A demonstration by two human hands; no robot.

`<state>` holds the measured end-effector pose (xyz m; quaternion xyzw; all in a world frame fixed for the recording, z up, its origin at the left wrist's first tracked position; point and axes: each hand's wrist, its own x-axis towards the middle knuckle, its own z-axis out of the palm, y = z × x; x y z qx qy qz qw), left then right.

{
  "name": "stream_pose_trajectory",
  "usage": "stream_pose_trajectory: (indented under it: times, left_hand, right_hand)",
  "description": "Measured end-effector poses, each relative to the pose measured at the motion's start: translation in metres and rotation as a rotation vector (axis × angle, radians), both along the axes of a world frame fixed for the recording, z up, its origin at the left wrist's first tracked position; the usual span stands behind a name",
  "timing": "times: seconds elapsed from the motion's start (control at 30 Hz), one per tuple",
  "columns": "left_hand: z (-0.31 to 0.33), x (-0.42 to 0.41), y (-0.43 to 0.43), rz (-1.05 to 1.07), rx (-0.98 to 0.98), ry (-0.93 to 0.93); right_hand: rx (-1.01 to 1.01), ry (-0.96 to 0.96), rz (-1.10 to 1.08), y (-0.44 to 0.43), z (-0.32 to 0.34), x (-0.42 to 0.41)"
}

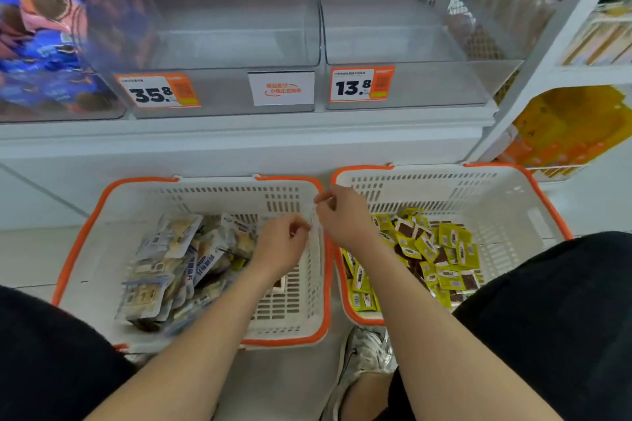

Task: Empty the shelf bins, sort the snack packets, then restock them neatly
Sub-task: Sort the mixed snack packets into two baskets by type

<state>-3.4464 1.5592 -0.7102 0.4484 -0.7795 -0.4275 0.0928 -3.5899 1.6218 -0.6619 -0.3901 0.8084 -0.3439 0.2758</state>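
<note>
The snack packets are already split by kind, presumably so each can go back to its own bin: pale ones (171,270) heaped against the near left corner of the left basket (102,202), yellow-green ones (441,256) along the near left side of the right basket (533,188), both on the floor. Over the far right edge of the left basket, the left hand (280,246) and right hand (345,219) meet, each grip closed in a fingertip pinch on what looks like a thin pale strip (315,215); it is too blurred to name. Above, the two clear shelf bins (222,44) stand emptied.
</note>
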Motion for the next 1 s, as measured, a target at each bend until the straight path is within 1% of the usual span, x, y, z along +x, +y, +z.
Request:
stream_pose_trajectory:
  times: [0.07,0.13,0.2,0.23,0.27,0.4,0.43,0.53,0.6,0.63,0.67,0.73,0.77,0.8,0.83,0.87,0.93,1.0]
  left_hand:
    - [-0.026,0.034,-0.013,0.052,-0.062,-0.137]
    - [-0.047,0.068,-0.021,0.113,-0.119,-0.291]
    - [-0.059,0.094,-0.024,0.201,-0.167,-0.408]
    - [-0.063,0.102,-0.025,0.236,-0.169,-0.438]
    - [-0.067,0.108,-0.026,0.262,-0.166,-0.43]
    - [-0.084,0.106,-0.041,0.302,-0.085,-0.287]
    - [-0.086,0.102,-0.048,0.31,-0.073,-0.278]
    - [-0.103,0.093,-0.074,0.314,-0.074,-0.306]
    - [-0.113,0.092,-0.089,0.329,-0.079,-0.229]
    - [-0.111,0.09,-0.092,0.324,-0.014,-0.15]
    - [-0.108,0.088,-0.093,0.281,0.103,-0.059]
    - [-0.103,0.082,-0.091,0.093,0.447,0.138]
    - [-0.101,0.08,-0.087,-0.02,0.582,0.172]
    - [-0.105,0.08,-0.083,-0.098,0.616,0.151]
    - [-0.11,0.081,-0.08,-0.114,0.558,0.088]
    - [-0.117,0.084,-0.079,-0.081,0.466,0.017]
    - [-0.13,0.093,-0.077,-0.047,0.261,-0.184]
    - [-0.141,0.098,-0.071,-0.176,0.156,-0.368]
  right_hand:
    - [0.04,0.005,0.204,-0.014,-0.006,0.027]
    - [0.13,0.052,0.34,-0.027,-0.022,0.047]
    - [0.227,0.109,0.391,-0.036,-0.044,0.063]
    - [0.281,0.121,0.391,-0.039,-0.056,0.068]
    - [0.337,0.121,0.377,-0.042,-0.066,0.071]
    - [0.459,0.096,0.344,-0.05,-0.098,0.078]
    - [0.469,0.098,0.322,-0.053,-0.105,0.079]
    - [0.432,0.057,0.237,-0.062,-0.126,0.082]
    - [0.342,-0.025,0.162,-0.07,-0.133,0.085]
    - [0.289,-0.083,0.111,-0.076,-0.133,0.087]
    - [0.258,-0.16,0.057,-0.084,-0.131,0.088]
    - [0.259,-0.3,-0.025,-0.099,-0.129,0.088]
    - [0.283,-0.32,-0.034,-0.105,-0.13,0.087]
    - [0.304,-0.299,-0.03,-0.108,-0.131,0.085]
    - [0.312,-0.242,-0.026,-0.109,-0.132,0.083]
    - [0.316,-0.149,-0.023,-0.11,-0.133,0.081]
    - [0.329,0.125,0.012,-0.104,-0.131,0.077]
    - [0.267,0.451,0.151,-0.099,-0.13,0.072]
